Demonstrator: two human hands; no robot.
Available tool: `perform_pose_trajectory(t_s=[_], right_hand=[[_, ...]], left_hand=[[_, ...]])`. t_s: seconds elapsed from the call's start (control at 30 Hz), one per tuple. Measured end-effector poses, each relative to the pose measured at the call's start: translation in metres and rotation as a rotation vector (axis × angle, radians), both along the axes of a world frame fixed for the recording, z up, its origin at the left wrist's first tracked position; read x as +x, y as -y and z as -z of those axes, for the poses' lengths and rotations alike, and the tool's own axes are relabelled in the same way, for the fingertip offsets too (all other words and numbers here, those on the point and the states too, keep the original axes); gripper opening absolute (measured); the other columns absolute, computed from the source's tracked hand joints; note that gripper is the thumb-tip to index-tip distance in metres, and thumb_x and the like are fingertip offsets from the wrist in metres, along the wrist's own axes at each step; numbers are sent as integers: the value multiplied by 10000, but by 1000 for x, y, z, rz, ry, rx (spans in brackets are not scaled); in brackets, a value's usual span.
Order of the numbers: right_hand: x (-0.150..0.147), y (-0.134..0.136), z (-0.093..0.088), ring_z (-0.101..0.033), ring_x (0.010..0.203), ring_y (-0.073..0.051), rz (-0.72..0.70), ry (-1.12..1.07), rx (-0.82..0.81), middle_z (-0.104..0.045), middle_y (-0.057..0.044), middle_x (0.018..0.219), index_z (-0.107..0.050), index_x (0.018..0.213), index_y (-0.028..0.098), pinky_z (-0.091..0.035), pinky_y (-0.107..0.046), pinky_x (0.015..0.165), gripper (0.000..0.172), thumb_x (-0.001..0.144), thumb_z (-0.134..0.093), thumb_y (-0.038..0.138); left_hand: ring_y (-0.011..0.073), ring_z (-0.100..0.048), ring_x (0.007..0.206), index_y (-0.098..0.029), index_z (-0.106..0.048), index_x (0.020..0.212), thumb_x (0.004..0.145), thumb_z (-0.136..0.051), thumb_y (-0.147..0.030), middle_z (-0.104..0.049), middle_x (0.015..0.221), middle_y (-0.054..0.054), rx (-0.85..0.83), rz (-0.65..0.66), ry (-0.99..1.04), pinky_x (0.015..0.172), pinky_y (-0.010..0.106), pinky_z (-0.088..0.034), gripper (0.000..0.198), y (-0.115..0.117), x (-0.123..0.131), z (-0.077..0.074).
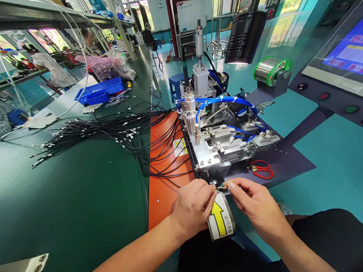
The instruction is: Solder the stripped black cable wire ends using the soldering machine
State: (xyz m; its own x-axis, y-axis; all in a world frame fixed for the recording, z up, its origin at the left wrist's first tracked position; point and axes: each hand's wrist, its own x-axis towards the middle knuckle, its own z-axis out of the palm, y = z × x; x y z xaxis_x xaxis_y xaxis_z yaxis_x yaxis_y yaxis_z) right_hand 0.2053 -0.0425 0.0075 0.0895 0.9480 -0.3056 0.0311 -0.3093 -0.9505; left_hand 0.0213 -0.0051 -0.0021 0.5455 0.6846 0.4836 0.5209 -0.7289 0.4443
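2 hands (193, 203) (256, 203) pinch thin wires (222, 187); yellow-arrow label (219, 220) reads "运行方向".

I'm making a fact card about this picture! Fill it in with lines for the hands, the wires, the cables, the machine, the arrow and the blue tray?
Left hand: fingertips pinched at one end of the wires
Right hand: thumb and finger pinched at the other end
Wires: thin, several colours, between the hands
Black cables: big bundle, spread over the green tabletop and orange panel
Machine: silvery metal, blue tubes
Arrow: yellow, below the hands
Tray: blue, behind the bundle
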Motion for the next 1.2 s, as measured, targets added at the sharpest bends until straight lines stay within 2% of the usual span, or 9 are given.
perform_pose_trajectory(t_s=[0.4,0.6,0.7,0.83,0.93,1.2], right_hand=[[0,1,-1,-349,577,-121,-27,13,46,-382,44,629,-692,1053,197,-274,-241,488,376,895,-612,530],[6,5,10,-382,577,-118,37,28,9,-503,27,687,-678,1117,221,-301,-237,488,404,897,-600,550],[4,8,10,-487,631,-137,6,12,11,-600,3,747,-689,1110,213,-376,-242,533,389,887,-627,526],[-1,9,6,-606,808,-197,-5,36,72,-678,-29,845,-707,1078,206,-478,-278,702,340,881,-653,477],[-3,8,6,-620,850,-214,3,72,103,-683,-36,847,-715,1054,199,-487,-291,740,323,890,-646,469],[-18,12,8,-603,788,-201,-17,37,109,-681,-49,880,-705,1054,201,-490,-289,685,329,919,-600,482]], left_hand=[[145,-539,675,-149,-668,908,955,-529,-199,-595,747,41,-25,-4,-21,625,278,-425,155,0,0,2],[147,-518,664,-149,-652,884,961,-518,-206,-580,730,33,-22,-27,-23,619,287,-407,165,0,0,2],[146,-518,661,-150,-646,865,960,-519,-209,-576,723,31,-14,-43,-20,619,284,-403,169,0,0,2],[142,-514,646,-148,-643,847,958,-525,-208,-574,711,27,-12,-52,-10,607,281,-394,172,0,1,1],[141,-520,648,-150,-643,846,960,-521,-210,-583,716,28,-14,-48,0,609,279,-396,178,0,1,0],[142,-551,673,-149,-635,851,961,-526,-210,-609,746,36,-48,-51,18,633,269,-417,166,1,0,0]])
